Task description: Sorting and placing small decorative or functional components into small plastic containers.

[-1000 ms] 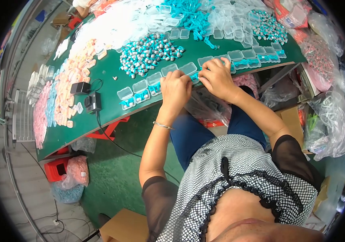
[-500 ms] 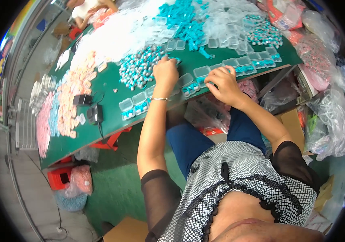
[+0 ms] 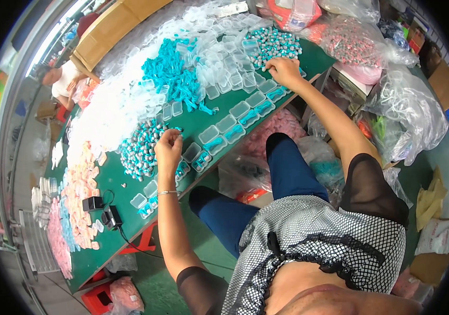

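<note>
My left hand (image 3: 168, 149), a bracelet on its wrist, is at the right edge of a pile of small round teal-and-grey pieces (image 3: 141, 152). Its fingers are pinched; whatever they hold is hidden. Farther right, my right hand (image 3: 284, 72) reaches to the near edge of a second pile of teal-and-grey pieces (image 3: 278, 46), fingers curled and closed at the tips. What lies between them is too small to make out. A row of small clear plastic boxes (image 3: 233, 134) with lids flipped back runs along the table's near edge between and below the hands, with teal pieces inside.
Behind the row lie a heap of teal strap-like pieces (image 3: 169, 71) and many clear boxes (image 3: 227, 71). Peach pieces (image 3: 80, 181) and a black adapter (image 3: 111, 216) are at left. Filled plastic bags (image 3: 350, 42) crowd the right. Another person (image 3: 67, 79) sits far left near a cardboard box (image 3: 114, 31).
My right hand has moved from the row of boxes to the far right pile. My left hand stays by the nearer pile, its fingers now pinched. The view has turned to the right.
</note>
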